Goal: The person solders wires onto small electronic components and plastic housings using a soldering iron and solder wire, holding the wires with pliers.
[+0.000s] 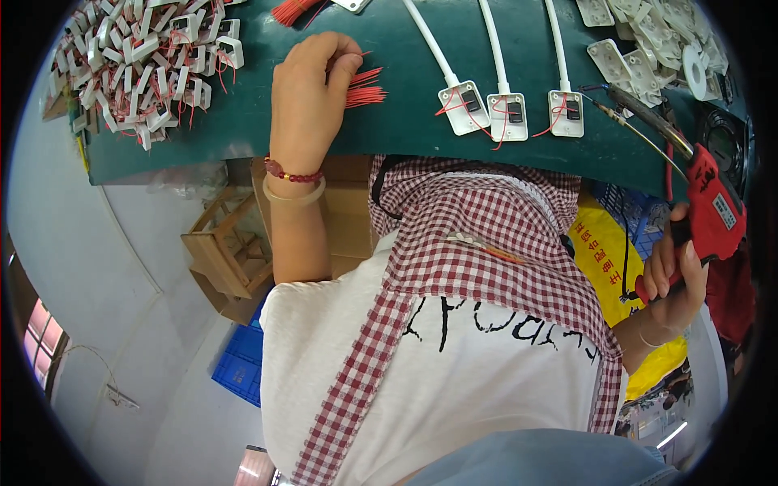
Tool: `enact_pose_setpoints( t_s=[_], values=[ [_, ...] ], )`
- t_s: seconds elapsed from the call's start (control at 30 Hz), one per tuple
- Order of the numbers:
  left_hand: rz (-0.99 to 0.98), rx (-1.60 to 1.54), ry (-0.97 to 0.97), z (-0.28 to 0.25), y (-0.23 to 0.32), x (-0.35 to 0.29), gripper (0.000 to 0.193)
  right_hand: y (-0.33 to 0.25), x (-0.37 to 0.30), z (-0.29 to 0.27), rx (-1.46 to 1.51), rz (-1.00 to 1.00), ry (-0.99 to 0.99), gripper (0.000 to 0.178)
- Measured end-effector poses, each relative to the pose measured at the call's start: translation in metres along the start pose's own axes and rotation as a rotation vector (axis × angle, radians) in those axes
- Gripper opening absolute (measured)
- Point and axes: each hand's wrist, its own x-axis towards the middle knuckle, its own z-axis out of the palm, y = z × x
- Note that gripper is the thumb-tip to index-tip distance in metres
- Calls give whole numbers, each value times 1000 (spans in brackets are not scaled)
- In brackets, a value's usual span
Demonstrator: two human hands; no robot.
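My left hand (pixel 309 93) is over the green table at the left, thumb and fingers pinched together on a thin red wire whose end sticks out past the thumb. Right beside it lies a bunch of cut red wires (pixel 366 96). At the far right, my right hand (pixel 674 271) is wrapped round the handle of a red soldering gun (pixel 718 206). The gun's long metal tip points up and left, near the rightmost of three white plastic housings (pixel 566 125). Each housing has a white cable, a black switch and red wires.
A large heap of white housings with red wires (pixel 154 69) covers the table's left end. Loose white plastic parts (pixel 640 57) and a white ring (pixel 694 71) are piled at the far right. Another red wire bundle (pixel 293 10) lies at the far edge. A wooden stool (pixel 223 251) stands below.
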Motion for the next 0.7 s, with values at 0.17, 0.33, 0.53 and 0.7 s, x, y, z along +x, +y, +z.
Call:
enact_pose_setpoints(
  t_s=[0.17, 0.33, 0.53, 0.7],
  values=[
    [84, 16, 66, 8, 0, 2, 4, 0, 4, 1, 3, -21, -35, 43],
    [211, 33, 94, 13, -3, 3, 2, 0, 7, 1, 12, -13, -57, 43],
    [264, 5, 165, 15, 18, 0, 5, -4, 9, 9, 1, 15, -48, 46],
    [294, -140, 39, 25, 40, -8, 8, -1, 11, 20, 4, 48, -102, 45]
  ],
)
